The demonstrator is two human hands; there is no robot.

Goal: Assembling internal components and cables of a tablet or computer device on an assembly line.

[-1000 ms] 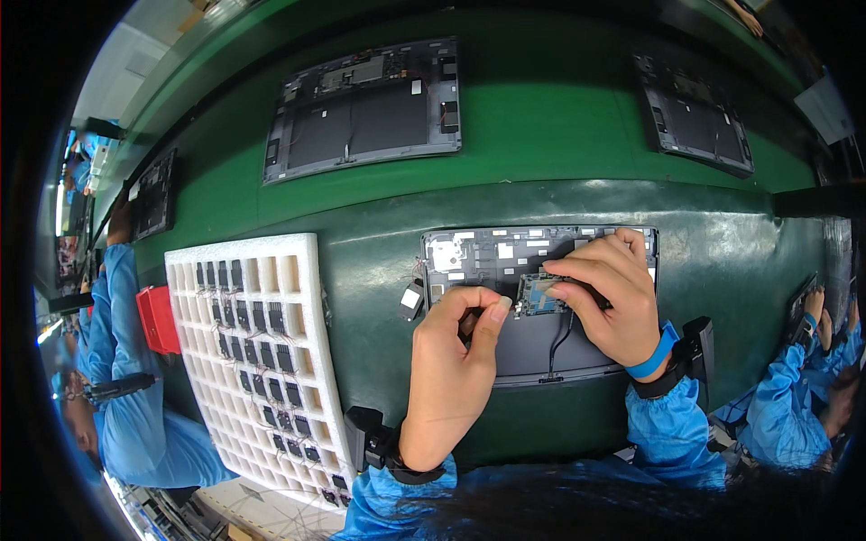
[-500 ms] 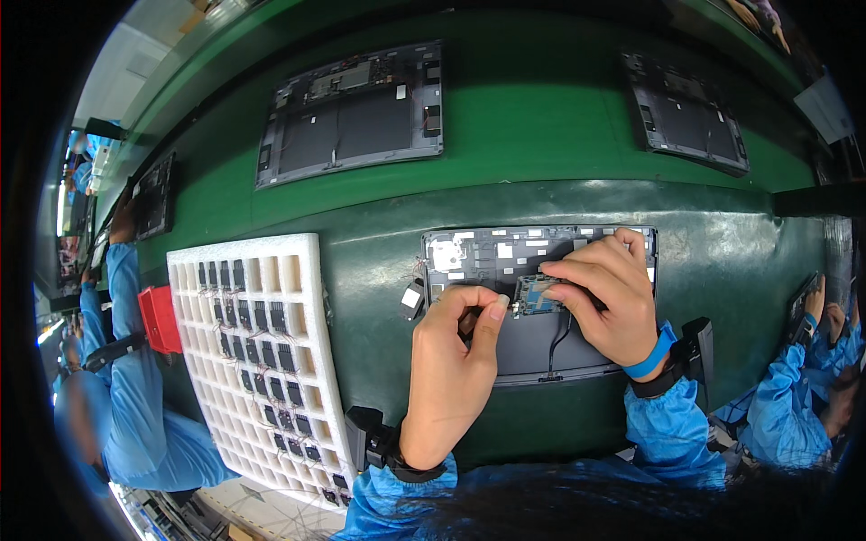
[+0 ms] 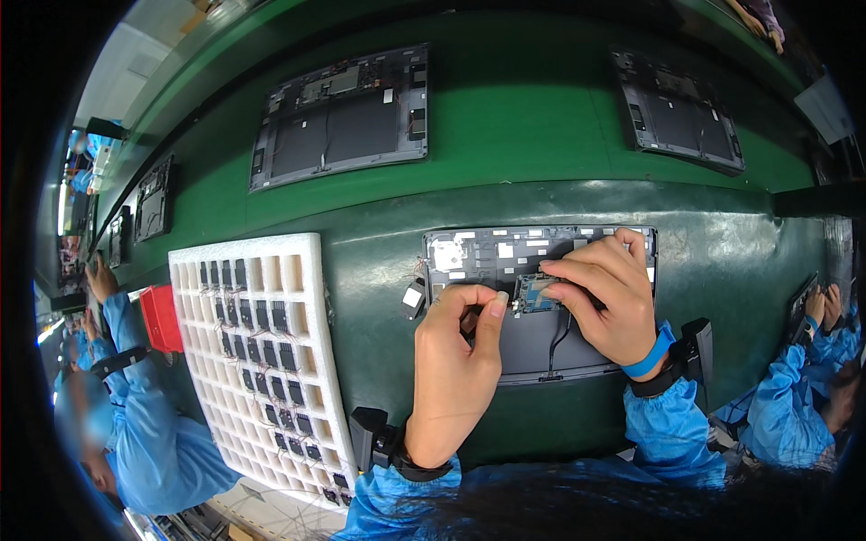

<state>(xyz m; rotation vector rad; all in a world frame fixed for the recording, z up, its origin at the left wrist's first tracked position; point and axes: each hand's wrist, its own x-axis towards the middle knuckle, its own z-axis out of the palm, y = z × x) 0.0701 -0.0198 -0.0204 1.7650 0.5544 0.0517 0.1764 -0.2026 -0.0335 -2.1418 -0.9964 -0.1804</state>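
Observation:
A dark device housing [image 3: 519, 347] with white labels along its far part lies in front of me. Over it, my right hand [image 3: 613, 298] grips a small blue-green circuit board [image 3: 534, 296] between thumb and fingers. My left hand [image 3: 456, 370] is closed in a pinch at the board's left edge; whatever sits between its fingertips is too small to make out. From the board's side a black cable [image 3: 561, 335] runs down to the housing's near edge. A small black part with a white label [image 3: 412, 298] rests at the housing's left side, partly off it.
To my left stands a white foam tray [image 3: 311, 270] with several small black wired parts in its slots. A red bin [image 3: 161, 318] is beyond it. Across the far green belt [image 3: 523, 117] lie more open housings [image 3: 347, 126]. Co-workers in blue sleeves [image 3: 167, 451] sit at both sides.
The housings on the far belt have shifted slightly left. At the left, a co-worker's hand has moved away from a housing. My hands and the board have barely moved.

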